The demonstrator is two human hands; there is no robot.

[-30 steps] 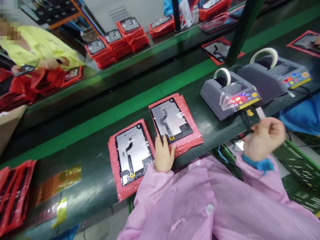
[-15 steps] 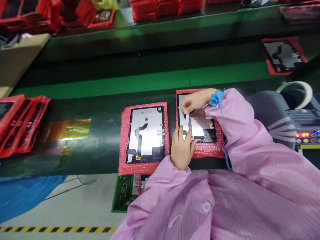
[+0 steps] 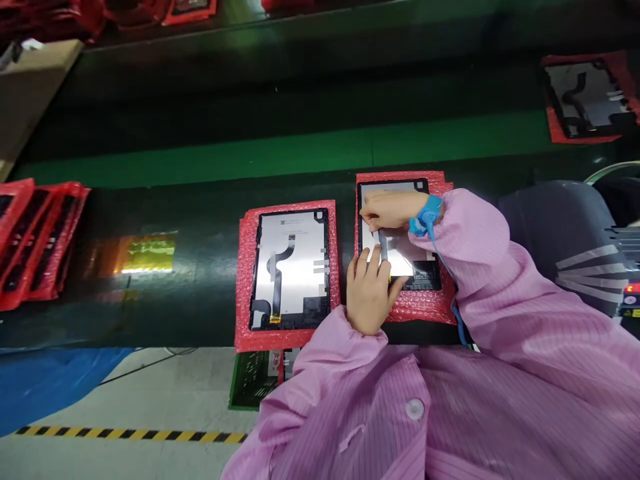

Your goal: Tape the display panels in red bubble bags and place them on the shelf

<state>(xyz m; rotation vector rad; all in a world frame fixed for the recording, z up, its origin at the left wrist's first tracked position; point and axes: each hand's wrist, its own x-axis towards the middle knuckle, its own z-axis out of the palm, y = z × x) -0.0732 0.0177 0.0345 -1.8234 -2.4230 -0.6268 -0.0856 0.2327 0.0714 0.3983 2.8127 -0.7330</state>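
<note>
A tablet display panel (image 3: 401, 257), its silvery back facing up, lies on a red bubble-wrap bag (image 3: 420, 307) in front of me. My right hand (image 3: 393, 208) is closed in a pinch over the panel's left part, on a pale tape strip mostly hidden by the fingers. Just below it, my left hand (image 3: 369, 293) rests with fingers spread on the panel's lower left, beside a grey strip (image 3: 383, 245). To the left, a second display panel (image 3: 305, 267) with a dark ribbon cable (image 3: 278, 287) lies on its own red bubble wrap (image 3: 245, 287).
Red-bagged panels (image 3: 47, 240) lean together at the far left. Another panel (image 3: 587, 97) lies at the back right. A dark grey machine (image 3: 560, 220) stands right of my arm. A blue wrist strap (image 3: 427, 215) trails a cord. A green crate (image 3: 250, 380) sits below the table edge.
The view has shifted slightly. My right hand has lowered toward the panel, and the white strip that hung from its fingers is now mostly hidden. My left hand stays on the panel.
</note>
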